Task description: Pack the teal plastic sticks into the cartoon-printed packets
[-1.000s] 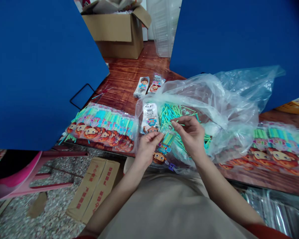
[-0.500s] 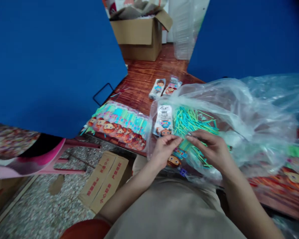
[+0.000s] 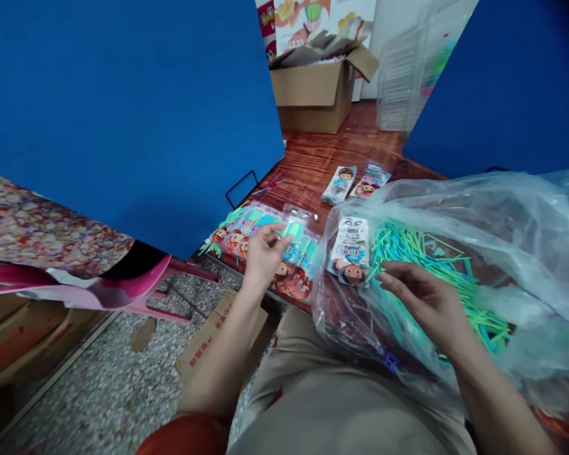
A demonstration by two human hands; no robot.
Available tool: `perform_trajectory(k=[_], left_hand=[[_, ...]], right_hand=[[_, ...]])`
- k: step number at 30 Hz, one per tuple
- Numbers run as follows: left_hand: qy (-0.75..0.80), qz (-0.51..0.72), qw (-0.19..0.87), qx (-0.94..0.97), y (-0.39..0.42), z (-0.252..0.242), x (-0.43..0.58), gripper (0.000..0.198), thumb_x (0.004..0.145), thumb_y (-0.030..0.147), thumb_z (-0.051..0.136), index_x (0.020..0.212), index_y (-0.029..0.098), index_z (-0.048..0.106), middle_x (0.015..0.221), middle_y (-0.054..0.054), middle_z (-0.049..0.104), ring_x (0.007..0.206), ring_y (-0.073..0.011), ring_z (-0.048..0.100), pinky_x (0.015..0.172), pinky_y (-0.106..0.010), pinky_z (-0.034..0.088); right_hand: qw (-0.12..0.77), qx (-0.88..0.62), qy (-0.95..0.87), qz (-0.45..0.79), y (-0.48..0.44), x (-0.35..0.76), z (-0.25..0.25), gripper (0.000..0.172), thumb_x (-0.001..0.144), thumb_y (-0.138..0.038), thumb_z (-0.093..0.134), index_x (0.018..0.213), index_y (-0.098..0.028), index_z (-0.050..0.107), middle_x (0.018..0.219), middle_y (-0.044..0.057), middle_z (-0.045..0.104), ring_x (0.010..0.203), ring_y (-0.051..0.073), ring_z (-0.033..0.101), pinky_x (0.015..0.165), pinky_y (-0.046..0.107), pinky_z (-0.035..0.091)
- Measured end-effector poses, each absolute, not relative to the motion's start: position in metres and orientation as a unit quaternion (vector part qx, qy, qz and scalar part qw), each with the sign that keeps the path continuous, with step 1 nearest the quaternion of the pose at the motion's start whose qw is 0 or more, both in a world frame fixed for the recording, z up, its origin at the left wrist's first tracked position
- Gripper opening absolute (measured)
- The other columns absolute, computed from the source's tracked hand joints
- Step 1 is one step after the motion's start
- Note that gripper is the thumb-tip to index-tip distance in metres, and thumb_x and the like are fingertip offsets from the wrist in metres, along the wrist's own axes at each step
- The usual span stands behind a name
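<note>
The left hand is out to the person's left, fingers and thumb closed in a pinch on a filled packet with a cartoon face at its lower end. It holds that packet right at the near end of the row of filled packets, which lies overlapped along the desk edge. I cannot tell whether the packet already touches the row.

The right hand rests palm-up and half open over the clear bag, fingers loosely bent and apart. Nothing shows between them. Its fingertips lie just beside the loose green and teal sticks heaped in the bag. A printed packet, barcode side up, lies at the bag's left side, between the two hands.

Half a second ago both hands met in front of the body, working together on the packet at the bag's near edge. Since then the left hand has carried it away to the row, so the hands are now well apart. The right hand has let go and stayed by the sticks. The view has swung left too.

Farther back on the desk sit two small stacks of packets and an open cardboard box.
</note>
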State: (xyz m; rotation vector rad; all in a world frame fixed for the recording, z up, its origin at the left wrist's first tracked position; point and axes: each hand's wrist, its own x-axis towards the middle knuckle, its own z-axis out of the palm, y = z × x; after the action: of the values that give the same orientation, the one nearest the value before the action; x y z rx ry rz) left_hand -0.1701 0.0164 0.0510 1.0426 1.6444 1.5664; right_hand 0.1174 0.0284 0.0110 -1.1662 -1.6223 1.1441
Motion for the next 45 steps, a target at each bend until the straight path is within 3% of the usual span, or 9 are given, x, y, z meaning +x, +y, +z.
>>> perform_trajectory(k=[4, 10, 14, 18, 22, 27, 32, 37, 45], left_hand=[[0.749, 0.429, 0.155, 0.48, 0.037, 0.045, -0.202, 0.037, 0.075, 0.021, 0.069, 0.111, 0.015, 0.066, 0.061, 0.004, 0.052, 0.058, -0.0155, 0.051, 0.062, -0.027, 0.04], [0.808, 0.236, 0.003, 0.54, 0.047, 0.026, -0.188, 0.052, 0.085, 0.009, 0.048, 0.136, 0.018, 0.053, 0.094, -0.011, 0.067, 0.089, -0.0294, 0.065, 0.08, -0.038, 0.046], [0.79, 0.196, -0.067, 0.577, 0.045, 0.022, -0.178, 0.048, 0.087, 0.006, 0.04, 0.13, 0.015, 0.059, 0.112, -0.017, 0.062, 0.104, -0.0333, 0.06, 0.087, -0.043, 0.047], [0.78, 0.167, -0.116, 0.592, 0.04, 0.018, -0.173, 0.044, 0.087, 0.005, 0.038, 0.117, 0.016, 0.068, 0.113, -0.019, 0.058, 0.108, -0.036, 0.055, 0.091, -0.047, 0.046], [0.777, 0.153, -0.118, 0.599, 0.035, 0.018, -0.172, 0.042, 0.085, 0.005, 0.039, 0.111, 0.015, 0.072, 0.109, -0.02, 0.057, 0.109, -0.0376, 0.052, 0.09, -0.05, 0.046], [0.769, 0.179, -0.112, 0.604, 0.029, 0.019, -0.172, 0.038, 0.086, 0.007, 0.042, 0.106, 0.014, 0.073, 0.11, -0.02, 0.056, 0.119, -0.038, 0.049, 0.099, -0.052, 0.043], [0.741, 0.24, -0.118, 0.616, 0.021, 0.025, -0.164, 0.028, 0.091, 0.018, 0.048, 0.105, 0.018, 0.072, 0.115, -0.017, 0.056, 0.128, -0.0377, 0.043, 0.107, -0.055, 0.037], [0.676, 0.323, -0.074, 0.658, 0.02, 0.039, -0.141, 0.023, 0.094, 0.025, 0.049, 0.105, 0.021, 0.069, 0.111, -0.013, 0.06, 0.121, -0.0305, 0.049, 0.106, -0.048, 0.039], [0.619, 0.355, 0.003, 0.701, 0.048, 0.037, -0.099, 0.025, 0.094, 0.026, 0.051, 0.113, 0.017, 0.065, 0.108, -0.012, 0.062, 0.111, -0.028, 0.053, 0.099, -0.042, 0.042]], right_hand=[[0.39, -0.447, -0.686, 0.421, 0.034, 0.11, 0.0, 0.026, 0.086, -0.045, 0.069, 0.099, -0.023, 0.073, 0.096, 0.007, 0.077, 0.081, 0.022, 0.072, 0.073, 0.034, 0.059], [0.371, -0.486, -0.74, 0.281, 0.068, 0.104, -0.006, 0.026, 0.089, -0.043, 0.062, 0.093, -0.02, 0.073, 0.088, 0.008, 0.077, 0.069, 0.021, 0.069, 0.066, 0.034, 0.054], [0.315, -0.522, -0.775, 0.166, 0.106, 0.09, -0.005, 0.027, 0.091, -0.037, 0.057, 0.1, -0.017, 0.072, 0.093, 0.011, 0.071, 0.069, 0.022, 0.064, 0.069, 0.035, 0.048], [0.227, -0.529, -0.816, 0.054, 0.14, 0.068, 0.001, 0.044, 0.089, -0.037, 0.063, 0.127, -0.016, 0.062, 0.112, 0.017, 0.063, 0.094, 0.03, 0.062, 0.076, 0.037, 0.046], [0.134, -0.529, -0.837, 0.037, 0.159, 0.056, 0.004, 0.035, 0.085, -0.034, 0.07, 0.115, -0.016, 0.067, 0.108, 0.016, 0.062, 0.099, 0.032, 0.058, 0.076, 0.037, 0.044], [0.148, -0.53, -0.832, 0.074, 0.168, 0.058, 0.003, 0.012, 0.088, -0.026, 0.065, 0.094, -0.017, 0.07, 0.098, 0.013, 0.064, 0.091, 0.028, 0.06, 0.071, 0.033, 0.041], [0.169, -0.512, -0.839, 0.068, 0.166, 0.067, 0.007, 0.024, 0.096, -0.03, 0.051, 0.091, -0.019, 0.072, 0.095, 0.011, 0.066, 0.084, 0.025, 0.06, 0.065, 0.033, 0.038], [0.223, -0.48, -0.848, 0.025, 0.157, 0.081, 0.016, 0.038, 0.101, -0.036, 0.04, 0.097, -0.019, 0.074, 0.094, 0.011, 0.068, 0.089, 0.026, 0.06, 0.07, 0.033, 0.04], [0.219, -0.463, -0.858, 0.037, 0.158, 0.084, 0.016, 0.033, 0.1, -0.028, 0.042, 0.105, -0.02, 0.074, 0.098, 0.013, 0.069, 0.094, 0.027, 0.058, 0.076, 0.034, 0.04]])
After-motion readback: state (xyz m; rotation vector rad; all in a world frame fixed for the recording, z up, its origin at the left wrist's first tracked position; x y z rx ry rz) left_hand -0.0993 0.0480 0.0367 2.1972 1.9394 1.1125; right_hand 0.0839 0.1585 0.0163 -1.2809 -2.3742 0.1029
